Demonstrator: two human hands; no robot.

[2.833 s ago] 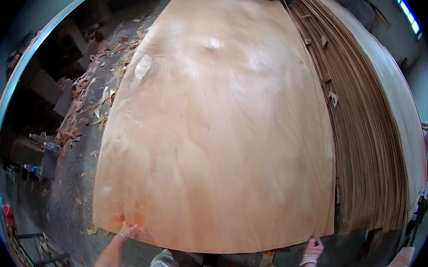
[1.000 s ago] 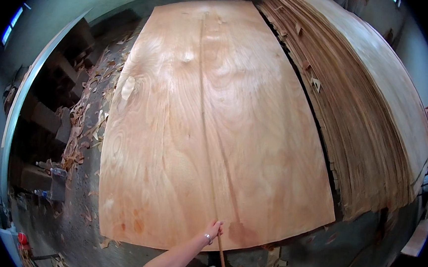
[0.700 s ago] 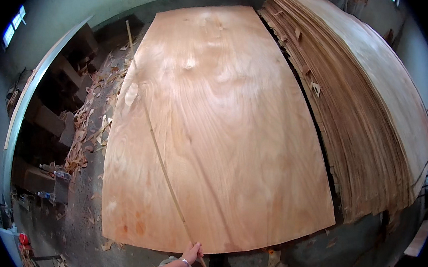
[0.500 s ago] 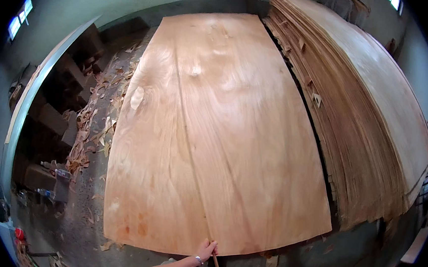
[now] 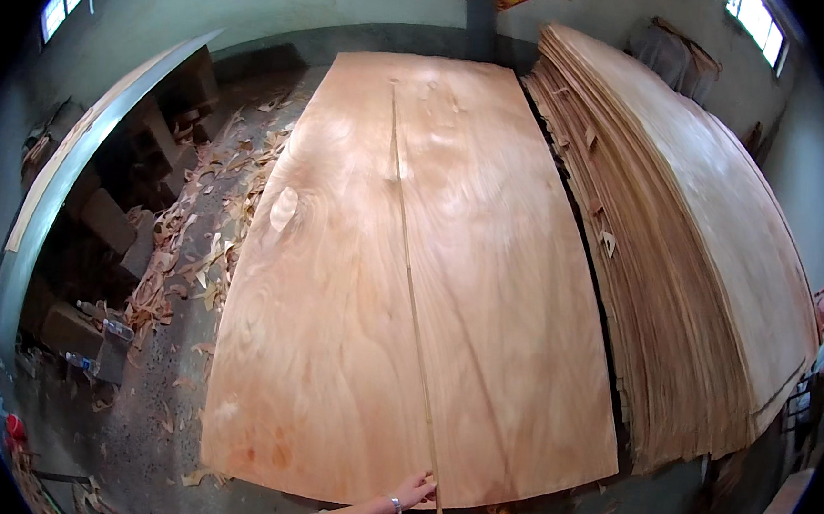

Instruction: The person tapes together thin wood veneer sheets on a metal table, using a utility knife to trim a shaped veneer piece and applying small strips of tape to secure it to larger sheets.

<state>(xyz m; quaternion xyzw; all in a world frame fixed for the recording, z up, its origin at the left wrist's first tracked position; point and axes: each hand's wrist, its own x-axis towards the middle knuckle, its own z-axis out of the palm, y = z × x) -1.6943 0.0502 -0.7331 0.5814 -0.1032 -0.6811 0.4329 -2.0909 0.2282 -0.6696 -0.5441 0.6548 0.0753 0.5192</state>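
Note:
A large pale wood veneer sheet (image 5: 353,282) lies flat on top of a low stack. Along its length runs a long thin wooden stick (image 5: 409,276), from the far end down to the near edge. My left hand (image 5: 412,491) reaches in from the lower left, a band on its wrist. It is closed on the stick at the sheet's near edge, and the stick's end passes beyond it toward the bottom of the picture. My right hand is out of view.
A tall stack of veneer sheets (image 5: 697,277) with ragged edges stands close on the right. Veneer scraps (image 5: 193,251) litter the concrete floor on the left, beside wooden blocks and a shelf frame (image 5: 80,215). A green wall (image 5: 372,6) closes the far end.
Both hands held the sheet's near edge at first. Since then one hand swung the long stick over the sheet; it now lies straight down the middle. The view tilted up.

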